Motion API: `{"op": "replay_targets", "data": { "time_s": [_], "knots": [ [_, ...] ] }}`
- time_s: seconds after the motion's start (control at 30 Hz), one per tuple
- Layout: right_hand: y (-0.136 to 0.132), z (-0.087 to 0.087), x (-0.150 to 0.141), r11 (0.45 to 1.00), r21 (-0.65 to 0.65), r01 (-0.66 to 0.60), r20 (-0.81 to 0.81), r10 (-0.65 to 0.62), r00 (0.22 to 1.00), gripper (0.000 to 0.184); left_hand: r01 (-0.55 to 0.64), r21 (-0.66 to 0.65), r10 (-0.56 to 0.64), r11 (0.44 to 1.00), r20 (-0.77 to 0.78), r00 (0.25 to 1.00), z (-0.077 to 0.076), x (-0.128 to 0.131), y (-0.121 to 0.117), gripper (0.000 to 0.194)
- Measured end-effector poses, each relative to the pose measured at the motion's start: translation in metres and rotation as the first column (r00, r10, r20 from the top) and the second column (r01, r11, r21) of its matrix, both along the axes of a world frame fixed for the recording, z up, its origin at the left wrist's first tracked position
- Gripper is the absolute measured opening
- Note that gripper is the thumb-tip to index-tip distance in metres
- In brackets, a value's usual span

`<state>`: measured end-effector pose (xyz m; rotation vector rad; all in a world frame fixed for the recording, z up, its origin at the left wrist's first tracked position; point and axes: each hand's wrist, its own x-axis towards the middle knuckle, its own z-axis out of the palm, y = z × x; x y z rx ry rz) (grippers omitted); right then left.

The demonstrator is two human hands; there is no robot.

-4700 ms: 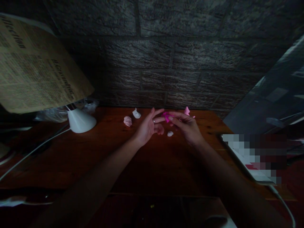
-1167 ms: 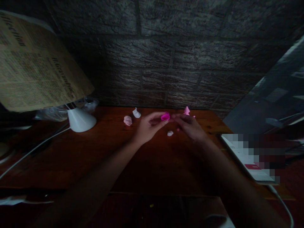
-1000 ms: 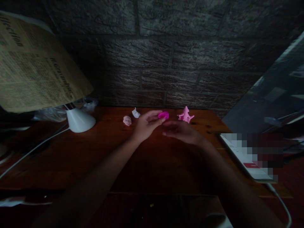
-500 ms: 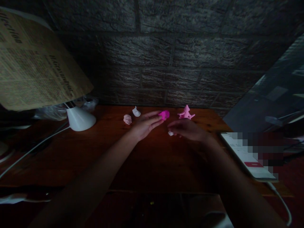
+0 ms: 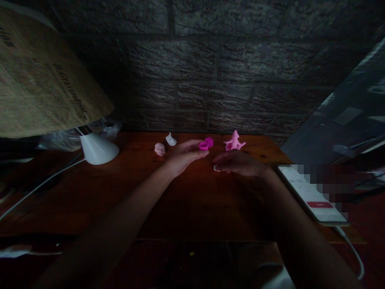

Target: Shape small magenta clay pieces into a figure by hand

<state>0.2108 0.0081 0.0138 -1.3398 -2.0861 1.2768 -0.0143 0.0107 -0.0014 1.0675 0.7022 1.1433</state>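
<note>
Magenta piece (image 5: pixel 205 144) in the left hand (image 5: pixel 184 154), white lump (image 5: pixel 216 167) at the right hand (image 5: pixel 239 162)

Pinching the magenta piece between thumb and fingers of the left hand, over the far part of the surface (image 5: pixel 180 208). Curling the fingers of the right hand down at the white lump, hiding most of it; impossible to tell whether pinched or only touched.

Just beyond the right hand: a pink figure (image 5: pixel 235 141), pointed on top, close behind the knuckles. Beyond and left of the left hand: a pale pink lump (image 5: pixel 159 149) and a white scrap (image 5: pixel 171 139), near each other but apart. Farther left: a white lamp base (image 5: pixel 99 149) under a newsprint shade (image 5: pixel 51 80), with clear plastic (image 5: pixel 58 139) behind and a pale cord (image 5: pixel 42 184) running off left.

Past the right forearm: a lit phone (image 5: pixel 311 196), face up, partly hidden by pixel blocks, with a white cable (image 5: pixel 351 245) at the near end.

Brown-red wood for the surface, deeply shadowed toward the front. Behind, a dark, rough block wall (image 5: pixel 192 60). At right, a slanting grey panel (image 5: pixel 327 124). Dim light throughout.
</note>
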Motion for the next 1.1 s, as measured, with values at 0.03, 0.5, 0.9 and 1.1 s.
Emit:
{"op": "replay_targets", "data": {
  "time_s": [0.03, 0.5, 0.9, 1.1],
  "knots": [
    [-0.001, 0.002, 0.0, 1.0, 0.005, 0.011, -0.045, -0.01, 0.999, 0.037, -0.001, 0.026, 0.002, 1.0, -0.03, 1.0, 0.0, 0.0, 0.0, 0.038],
    [-0.008, 0.012, 0.0, 0.986, -0.129, 0.109, -0.628, -0.166, 0.761, 0.028, 0.016, 0.329, 0.082, 0.944, -0.28, 0.956, -0.005, 0.004, -0.004, 0.034],
    [-0.005, 0.005, -0.017, 0.903, 0.368, 0.222, -0.416, -0.054, 0.908, 0.027, -0.014, 0.444, 0.184, 0.896, -0.341, 0.922, -0.013, 0.011, -0.006, 0.029],
    [-0.006, 0.002, -0.017, 0.874, 0.47, 0.123, -0.347, 0.056, 0.936, 0.025, -0.049, 0.47, 0.237, 0.881, -0.35, 0.906, -0.015, 0.011, -0.004, 0.027]
  ]
}}
